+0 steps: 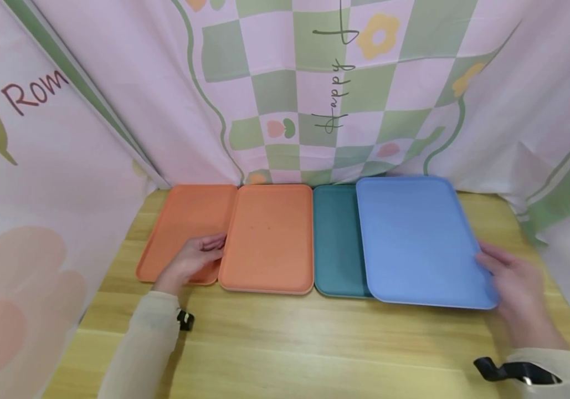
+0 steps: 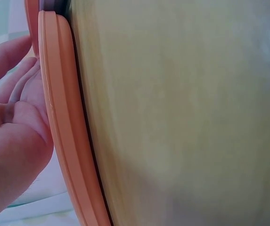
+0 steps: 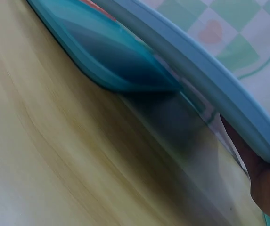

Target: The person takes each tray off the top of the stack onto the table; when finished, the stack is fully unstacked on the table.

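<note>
Held by its right edge in my right hand [image 1: 519, 288], a blue rectangular tray [image 1: 419, 238] overlaps the right part of a teal tray [image 1: 337, 238]. From the right wrist, the blue tray [image 3: 200, 66] is raised off the table, with the thumb side of the hand [image 3: 266, 188] at its rim. My left hand [image 1: 192, 257] lies over the leftmost orange tray [image 1: 197, 208], fingers loosely extended. Its fingertips reach the left edge of a second orange tray [image 1: 270, 244]; some are hidden there. In the left wrist view, the palm lies against the orange tray's rim [image 2: 64, 94].
The trays line the back of a wooden table [image 1: 275, 343], against a hanging pink and green checked cloth [image 1: 275, 94]. More printed cloth [image 1: 25, 194] hangs at the left. Black straps [image 1: 524, 371] circle both wrists.
</note>
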`<state>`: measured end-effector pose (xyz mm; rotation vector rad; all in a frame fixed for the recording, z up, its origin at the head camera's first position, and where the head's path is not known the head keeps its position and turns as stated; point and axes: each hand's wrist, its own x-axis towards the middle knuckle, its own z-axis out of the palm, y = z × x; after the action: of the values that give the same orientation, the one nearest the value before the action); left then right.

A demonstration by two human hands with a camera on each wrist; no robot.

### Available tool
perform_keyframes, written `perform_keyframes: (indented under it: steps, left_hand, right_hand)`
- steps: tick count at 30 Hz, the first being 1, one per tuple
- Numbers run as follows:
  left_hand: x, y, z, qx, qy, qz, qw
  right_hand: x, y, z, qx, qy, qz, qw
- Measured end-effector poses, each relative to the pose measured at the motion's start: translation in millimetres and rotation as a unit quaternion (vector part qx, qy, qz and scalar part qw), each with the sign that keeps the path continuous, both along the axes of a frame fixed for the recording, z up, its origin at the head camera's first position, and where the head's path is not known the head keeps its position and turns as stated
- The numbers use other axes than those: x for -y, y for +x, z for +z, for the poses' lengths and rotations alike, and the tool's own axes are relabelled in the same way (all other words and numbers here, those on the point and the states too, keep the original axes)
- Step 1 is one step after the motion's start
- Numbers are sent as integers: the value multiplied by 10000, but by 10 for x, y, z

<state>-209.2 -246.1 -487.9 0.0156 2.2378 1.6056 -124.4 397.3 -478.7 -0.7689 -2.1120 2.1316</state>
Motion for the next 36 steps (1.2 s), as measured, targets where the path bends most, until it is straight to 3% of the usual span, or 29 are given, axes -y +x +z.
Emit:
perform_keyframes:
  steps: [5, 11, 18, 23, 29, 32, 36]
  left_hand:
    - [-6, -3, 2, 45, 10, 24, 10000]
    - [-13, 3, 26, 62, -12, 56, 10000]
    - [-8, 2, 16, 86, -33, 105, 9999]
    - [-13, -13, -4, 62, -15, 97, 9999]
    - [-13, -23, -16, 98, 39, 122, 9999]
    - [-14, -20, -11, 130, 41, 149, 9998]
    - [-15, -24, -9, 160, 9, 175, 9997]
  right_hand:
    - [-181, 31, -33, -24, -57, 86, 9999]
    - [-374, 54, -72, -245, 357, 73, 9990]
    - [-544, 55, -79, 7, 619, -62, 9981]
    - [-652, 80, -103, 269, 1228, -23, 9921]
    - [-826, 108, -162, -280, 827, 122, 9961]
    - [-891, 93, -156, -87, 1162, -27, 9932]
    - [-983, 68, -145, 503, 1742, -55, 9834]
